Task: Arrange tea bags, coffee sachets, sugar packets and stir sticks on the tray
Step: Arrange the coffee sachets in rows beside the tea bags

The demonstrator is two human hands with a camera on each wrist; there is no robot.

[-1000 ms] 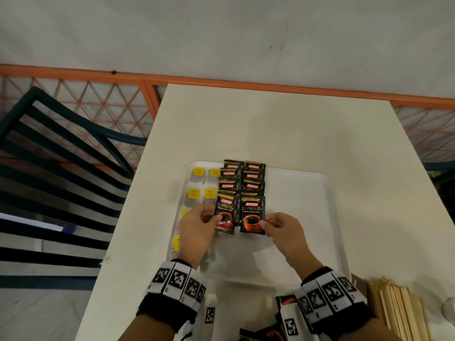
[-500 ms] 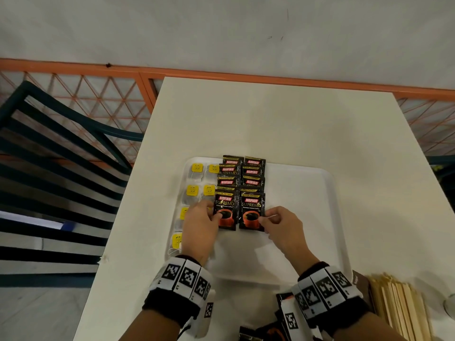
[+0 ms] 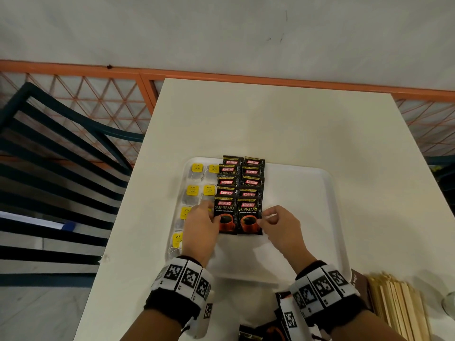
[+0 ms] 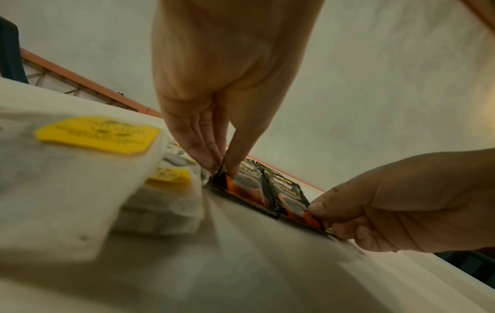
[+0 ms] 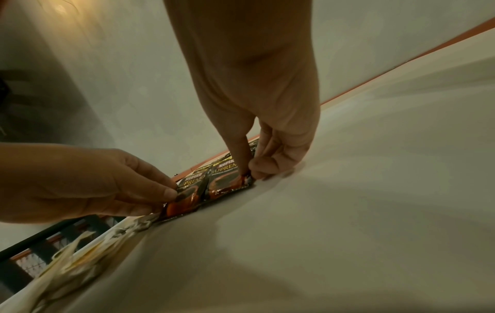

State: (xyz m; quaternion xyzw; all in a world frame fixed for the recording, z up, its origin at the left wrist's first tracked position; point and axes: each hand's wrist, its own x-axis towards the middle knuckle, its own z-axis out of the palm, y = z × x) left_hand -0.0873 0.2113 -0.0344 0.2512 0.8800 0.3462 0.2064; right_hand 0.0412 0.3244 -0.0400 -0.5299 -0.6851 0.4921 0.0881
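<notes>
On the table lies a white tray [image 3: 307, 193]. Tea bags [image 3: 197, 172] with yellow tags line its left side. Beside them are two overlapping columns of black coffee sachets [image 3: 252, 172]. My left hand [image 3: 214, 217] pinches the left edge of the front left sachet [image 3: 227, 217], thumb on top in the left wrist view [image 4: 222, 167]. My right hand [image 3: 264, 219] pinches the right edge of the front right sachet [image 3: 248, 216], as the right wrist view [image 5: 250, 171] also shows. Both sachets lie flat on the tray, side by side.
Wooden stir sticks [image 3: 398, 306] lie on the table at the near right, next to a brown packet [image 3: 358, 284]. More dark sachets [image 3: 270, 328] sit near the front edge between my wrists. A dark slatted chair [image 3: 61, 168] stands left of the table, an orange railing [image 3: 221, 77] behind it.
Both hands keep their pinch on the two front sachets and have slid them a little farther in against the rows behind. The head view has shifted slightly.
</notes>
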